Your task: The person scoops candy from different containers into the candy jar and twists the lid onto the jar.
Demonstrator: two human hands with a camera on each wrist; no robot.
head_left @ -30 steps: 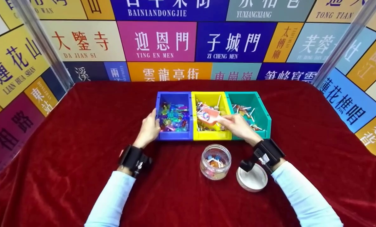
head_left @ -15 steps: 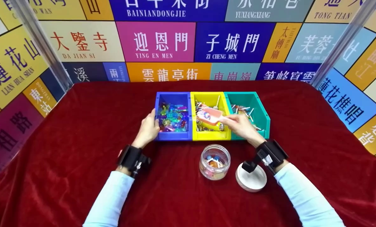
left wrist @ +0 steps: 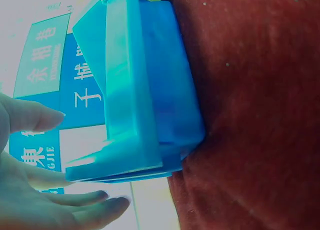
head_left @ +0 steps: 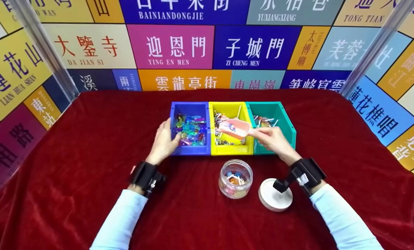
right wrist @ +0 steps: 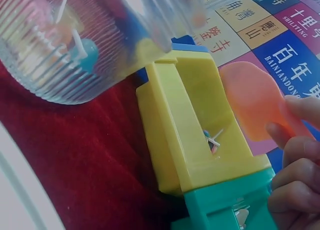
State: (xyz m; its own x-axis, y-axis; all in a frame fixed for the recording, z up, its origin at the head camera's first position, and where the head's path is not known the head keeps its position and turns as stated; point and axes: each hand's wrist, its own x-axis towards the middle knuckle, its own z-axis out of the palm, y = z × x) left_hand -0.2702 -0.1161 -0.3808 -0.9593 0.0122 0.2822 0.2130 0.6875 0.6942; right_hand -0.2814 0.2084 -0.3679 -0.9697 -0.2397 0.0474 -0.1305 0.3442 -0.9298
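Observation:
Just above the yellow bin (head_left: 232, 150), my right hand (head_left: 273, 139) pinches the handle of a pink scoop (head_left: 240, 129). Small colourful pieces lie in the scoop's bowl. Several lollipops with white sticks fill part of the yellow bin. My left hand (head_left: 162, 143) rests at the left side of the blue bin (head_left: 191, 150), fingers along its outer wall and thumb spread over the rim. Glittering coloured pieces lie inside that bin. In the left wrist view the thumb (left wrist: 42, 116) stands apart from the bin's edge.
Right of the yellow bin stands a green bin (head_left: 289, 130) with more lollipops. In front, an open ribbed glass jar (head_left: 235, 193) contains several lollipops. Beside it lies a white lid (head_left: 273, 203). Dark red cloth (head_left: 71, 173) covers the table; a sign-covered panel (head_left: 179, 45) rises behind.
My right hand has moved slightly right and lifted the scoop a little with pieces in it. The left thumb has spread further over the blue bin's rim.

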